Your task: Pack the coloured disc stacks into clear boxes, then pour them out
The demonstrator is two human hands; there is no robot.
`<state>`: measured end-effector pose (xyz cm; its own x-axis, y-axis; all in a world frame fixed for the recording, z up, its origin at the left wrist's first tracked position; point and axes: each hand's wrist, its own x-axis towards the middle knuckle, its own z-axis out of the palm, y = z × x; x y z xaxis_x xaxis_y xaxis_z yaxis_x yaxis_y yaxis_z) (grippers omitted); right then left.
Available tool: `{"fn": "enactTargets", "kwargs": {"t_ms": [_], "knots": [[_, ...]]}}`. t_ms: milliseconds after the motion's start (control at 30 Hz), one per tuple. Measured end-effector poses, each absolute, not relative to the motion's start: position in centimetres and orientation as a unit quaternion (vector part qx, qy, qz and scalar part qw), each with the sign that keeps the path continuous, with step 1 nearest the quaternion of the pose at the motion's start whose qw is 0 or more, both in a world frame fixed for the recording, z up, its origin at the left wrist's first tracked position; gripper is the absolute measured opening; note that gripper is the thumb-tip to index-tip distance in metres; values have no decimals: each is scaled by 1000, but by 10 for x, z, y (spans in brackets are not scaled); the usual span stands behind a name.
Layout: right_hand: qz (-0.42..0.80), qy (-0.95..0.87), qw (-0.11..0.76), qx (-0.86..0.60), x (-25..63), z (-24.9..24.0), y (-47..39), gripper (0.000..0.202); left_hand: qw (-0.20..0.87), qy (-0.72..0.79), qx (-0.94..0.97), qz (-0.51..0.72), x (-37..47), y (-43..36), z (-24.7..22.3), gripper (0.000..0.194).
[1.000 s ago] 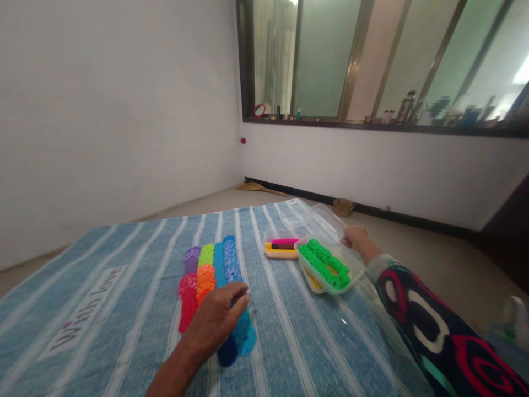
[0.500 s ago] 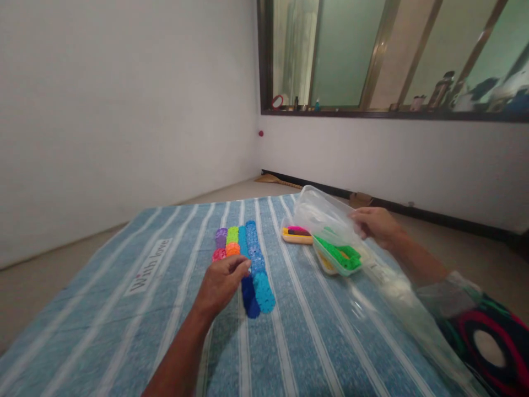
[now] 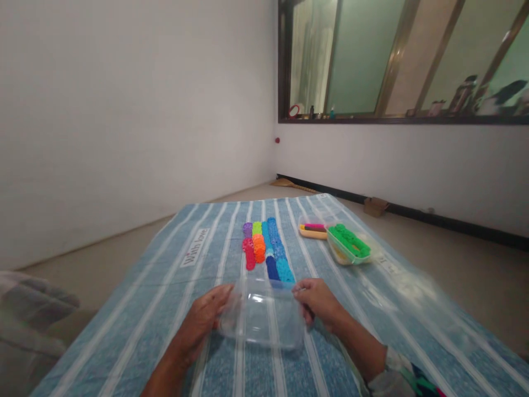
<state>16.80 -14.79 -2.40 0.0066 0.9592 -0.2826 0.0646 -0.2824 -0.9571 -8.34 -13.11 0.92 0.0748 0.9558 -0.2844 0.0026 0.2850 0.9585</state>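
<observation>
While the left hand (image 3: pixel 204 317) grips the clear box (image 3: pixel 264 317) at its left end, the right hand (image 3: pixel 317 300) pinches it at the right end, near the far corner. The fingers of both hands are closed on the plastic. The box is located between the hands, over the near part of the striped cloth (image 3: pixel 136 309); whether its underside touches the cloth cannot be told. Stripes show through the plastic.

Directly beyond the box, discs lie overlapped in rows. Left row: red discs (image 3: pixel 249 257), with purple discs (image 3: pixel 247 230) beyond. Next row: orange discs (image 3: pixel 259 249), with lime discs (image 3: pixel 257 227) beyond. To the right, two longer blue rows (image 3: pixel 275 237) lie side by side; one ends near the box in dark blue, the other in light blue.

Farther right, a second box (image 3: pixel 360 260) contains green discs (image 3: pixel 349 240). Just beside it is a third box (image 3: pixel 312 235) with pink and yellow contents. A clear sheet (image 3: pixel 407 292) covers the cloth's right side. Left of the rows is a label (image 3: pixel 195 248) reading "With love". On the floor, beyond the cloth, are a broom (image 3: pixel 291 183) and a carton (image 3: pixel 376 207).
</observation>
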Motion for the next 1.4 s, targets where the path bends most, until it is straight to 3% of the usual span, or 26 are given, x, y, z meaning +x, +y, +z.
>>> {"fn": "enactTargets", "kwargs": {"t_ms": [300,600,967,1400], "knots": [[575,-444,391,-565,126,-38,-166,22,456,609,501,413,-102,-136,-12,39],[599,-416,431,-531,108,-49,-176,50,437,605,456,485,-111,-127,-23,38],[603,-361,469,-535,93,-51,-160,50,390,600,377,588,-115,-110,-46,39],[601,-404,475,-501,107,-58,-155,45,448,538,285,655,-112,-105,-52,21]]}}
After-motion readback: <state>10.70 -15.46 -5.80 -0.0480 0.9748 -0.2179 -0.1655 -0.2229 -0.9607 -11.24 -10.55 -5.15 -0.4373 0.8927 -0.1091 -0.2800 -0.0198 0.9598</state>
